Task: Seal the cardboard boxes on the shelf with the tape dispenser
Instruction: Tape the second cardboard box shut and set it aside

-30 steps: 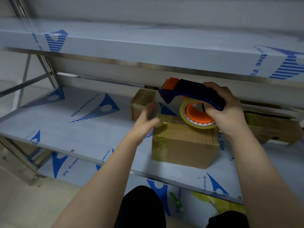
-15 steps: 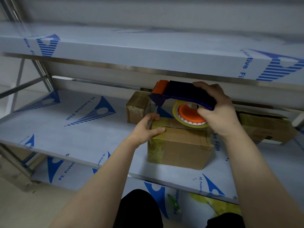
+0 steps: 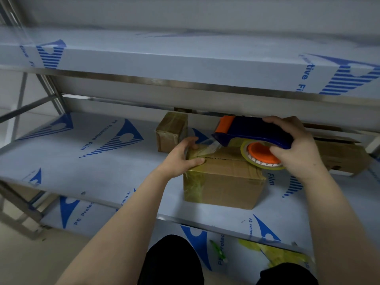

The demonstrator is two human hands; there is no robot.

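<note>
Middle shelf (image 3: 82,161) of a metal rack, its surface covered in white film printed with blue marks. The cardboard box (image 3: 222,186) stands near the front edge of this shelf, somewhat right of its middle, with the centre seam of its top flaps in view and yellowish tape already wrapped over its left end. The left hand (image 3: 181,159) clasps the box's upper left corner: fingers bent over the far side, thumb laid along the near top edge. The right hand (image 3: 296,149) grips the blue handle of the tape dispenser (image 3: 255,130), fingers curled over its top and thumb against the orange hub of the tape roll (image 3: 261,155). The dispenser is held just above the right half of the box top, its orange nose pointing left. A strip of clear tape (image 3: 209,146) runs from the nose down to the corner under the left fingers. A small taped box (image 3: 170,132) sits toward the back edge, behind the left hand. An open box (image 3: 339,157) lies toward the shelf's right end. The upper shelf (image 3: 185,66) overhangs the scene. On the lower shelf (image 3: 195,233), yellow-green scraps (image 3: 277,254) lie near the right.
</note>
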